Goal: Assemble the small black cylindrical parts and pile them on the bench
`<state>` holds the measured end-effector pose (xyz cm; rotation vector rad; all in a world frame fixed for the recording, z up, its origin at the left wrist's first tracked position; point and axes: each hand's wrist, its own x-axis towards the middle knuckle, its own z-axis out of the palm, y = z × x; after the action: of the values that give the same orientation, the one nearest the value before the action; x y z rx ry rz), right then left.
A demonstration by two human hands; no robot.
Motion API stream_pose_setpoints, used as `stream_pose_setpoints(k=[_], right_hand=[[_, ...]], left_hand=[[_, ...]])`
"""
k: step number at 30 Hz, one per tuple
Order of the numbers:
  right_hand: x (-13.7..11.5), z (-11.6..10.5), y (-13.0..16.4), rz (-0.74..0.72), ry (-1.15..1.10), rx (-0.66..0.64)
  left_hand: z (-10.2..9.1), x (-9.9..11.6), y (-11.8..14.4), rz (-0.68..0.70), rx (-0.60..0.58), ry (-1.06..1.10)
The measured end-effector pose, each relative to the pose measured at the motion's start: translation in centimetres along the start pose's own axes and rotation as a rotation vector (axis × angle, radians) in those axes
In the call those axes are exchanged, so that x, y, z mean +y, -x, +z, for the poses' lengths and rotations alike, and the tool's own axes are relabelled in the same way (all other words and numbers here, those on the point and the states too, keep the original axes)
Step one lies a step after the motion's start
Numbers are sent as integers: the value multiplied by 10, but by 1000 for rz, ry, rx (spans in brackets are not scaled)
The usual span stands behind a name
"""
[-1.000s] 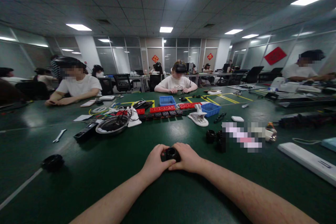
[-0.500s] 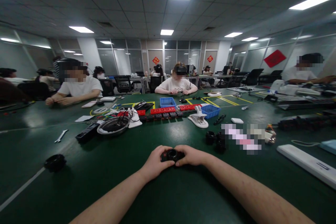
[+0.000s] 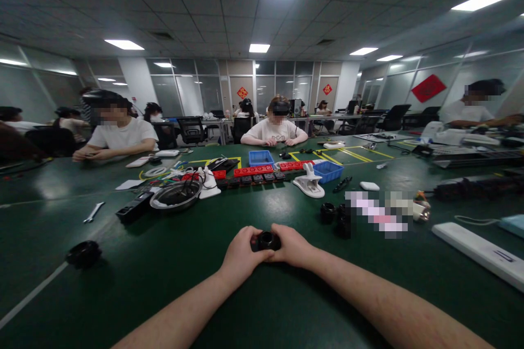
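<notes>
Between both hands, low over the green table, is a black round part (image 3: 267, 239) with a ring-shaped opening on top; its exact kind is unclear. My left hand (image 3: 242, 251) wraps its left side, thumb in front. From the right, my right hand (image 3: 292, 245) closes on the same part, and the two thumbs meet at its near side. The fingers behind it are mostly hidden. A similar black ring-like part (image 3: 84, 254) lies alone on the left, and further black round parts (image 3: 328, 212) sit to the right of my hands.
Ahead lie a metal bowl (image 3: 158, 203) with cables, red socket strips (image 3: 254, 170), a white clamp base (image 3: 310, 184) and blue bins (image 3: 327, 173). A wrench (image 3: 94, 212) is on the left, a long white bar (image 3: 478, 253) on the right. Several people sit around the table.
My right hand has shifted slightly left and wraps further round the black part, covering its right side. The part has turned or moved a little left.
</notes>
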<state>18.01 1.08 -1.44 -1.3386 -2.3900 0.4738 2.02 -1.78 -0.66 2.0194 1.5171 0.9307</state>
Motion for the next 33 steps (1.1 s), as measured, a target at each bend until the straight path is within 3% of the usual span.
stream_pose_setpoints(k=[3, 6, 11, 14, 16, 23, 33], right_hand=[[-6, 2, 2, 8, 128, 62], [-7, -3, 2, -63, 108, 55], [4, -18, 0, -234, -249, -168], [12, -23, -3, -202, -418, -303], [14, -24, -4, -171, -455, -319], [13, -18, -5, -108, -434, -276], [1, 1, 0, 1, -11, -5]], left_hand=[[0, 0, -1, -6, 21, -9], [-1, -2, -3, 43, 0, 16], [-7, -9, -7, 129, -135, 104], [-8, -10, -8, 141, -171, 124], [-9, -9, -8, 143, -174, 124], [-8, -7, -5, 136, -160, 133], [0, -5, -1, 20, -36, 61]])
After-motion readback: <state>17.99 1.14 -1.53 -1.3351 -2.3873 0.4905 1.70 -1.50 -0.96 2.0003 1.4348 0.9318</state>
